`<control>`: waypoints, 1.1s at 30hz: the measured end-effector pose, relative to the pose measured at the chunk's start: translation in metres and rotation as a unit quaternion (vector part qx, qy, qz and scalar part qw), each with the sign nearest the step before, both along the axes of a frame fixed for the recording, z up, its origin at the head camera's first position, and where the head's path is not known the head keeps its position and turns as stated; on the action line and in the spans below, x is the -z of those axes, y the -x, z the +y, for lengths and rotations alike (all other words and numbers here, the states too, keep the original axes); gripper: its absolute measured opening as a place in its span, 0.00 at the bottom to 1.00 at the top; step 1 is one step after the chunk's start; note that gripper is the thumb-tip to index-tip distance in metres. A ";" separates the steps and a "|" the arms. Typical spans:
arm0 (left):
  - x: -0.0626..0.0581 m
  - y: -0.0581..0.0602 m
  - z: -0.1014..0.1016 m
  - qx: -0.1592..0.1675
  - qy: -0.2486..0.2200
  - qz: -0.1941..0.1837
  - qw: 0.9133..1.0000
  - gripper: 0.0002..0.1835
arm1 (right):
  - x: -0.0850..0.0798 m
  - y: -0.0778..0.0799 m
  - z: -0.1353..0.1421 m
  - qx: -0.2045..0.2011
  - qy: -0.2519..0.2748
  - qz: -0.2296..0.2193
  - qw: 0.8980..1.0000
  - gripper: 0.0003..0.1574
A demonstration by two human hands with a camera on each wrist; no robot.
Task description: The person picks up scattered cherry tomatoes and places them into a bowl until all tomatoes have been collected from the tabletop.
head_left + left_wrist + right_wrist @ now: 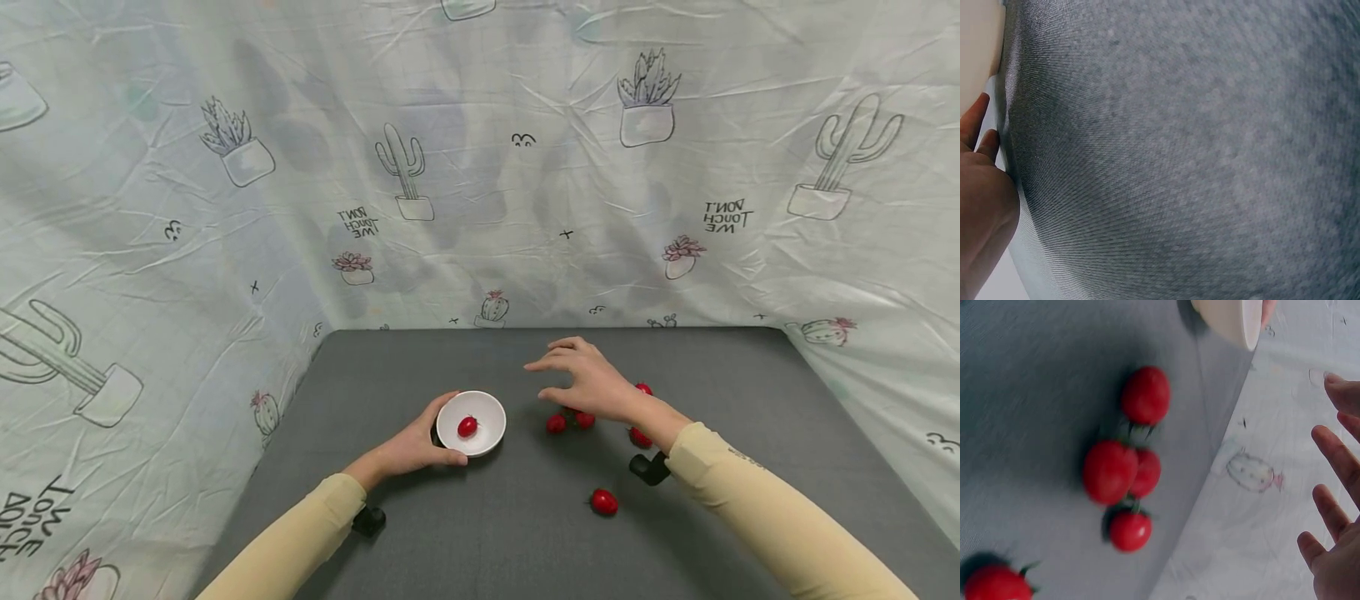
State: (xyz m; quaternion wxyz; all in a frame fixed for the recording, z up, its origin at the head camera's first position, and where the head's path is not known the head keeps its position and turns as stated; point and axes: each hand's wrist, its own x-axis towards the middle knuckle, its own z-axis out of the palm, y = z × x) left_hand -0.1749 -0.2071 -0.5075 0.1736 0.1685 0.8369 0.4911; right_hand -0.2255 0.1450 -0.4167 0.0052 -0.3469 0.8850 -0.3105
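My left hand (408, 447) holds a small white bowl (491, 423) from its left side, the thumb along the near wall and the fingers round the far side. One red cherry tomato (467, 427) lies inside. To the right of the bowl, my right hand (587, 380) hovers with its fingers spread and nothing between them. Below it on the table are cherry tomatoes (556, 424), partly hidden by the hand and wrist. The right wrist view shows several of them clustered, a large tomato (1110, 472) among them, with the bowl (1225, 320) beyond.
A lone cherry tomato (603, 502) lies nearer the front of the grey table (495, 550). Another tomato (641, 437) sits beside the right wrist. A white cloth (465, 208) printed with cacti hangs behind the table and along its sides.
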 end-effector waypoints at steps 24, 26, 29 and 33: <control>0.001 0.001 0.000 -0.002 0.002 0.002 1.000 0.61 | 0.013 -0.012 0.114 0.120 -0.006 -0.011 0.993 0.28; 0.002 0.001 0.001 -0.001 0.002 0.005 1.000 0.61 | 0.015 -0.013 0.122 0.130 -0.008 -0.009 0.991 0.27; 0.002 0.001 0.001 0.000 0.002 0.010 1.000 0.61 | 0.020 -0.015 0.132 0.145 -0.016 -0.003 0.989 0.27; 0.001 0.001 0.002 0.001 0.000 0.013 1.000 0.61 | 0.028 -0.019 0.144 0.163 -0.026 -0.002 0.986 0.26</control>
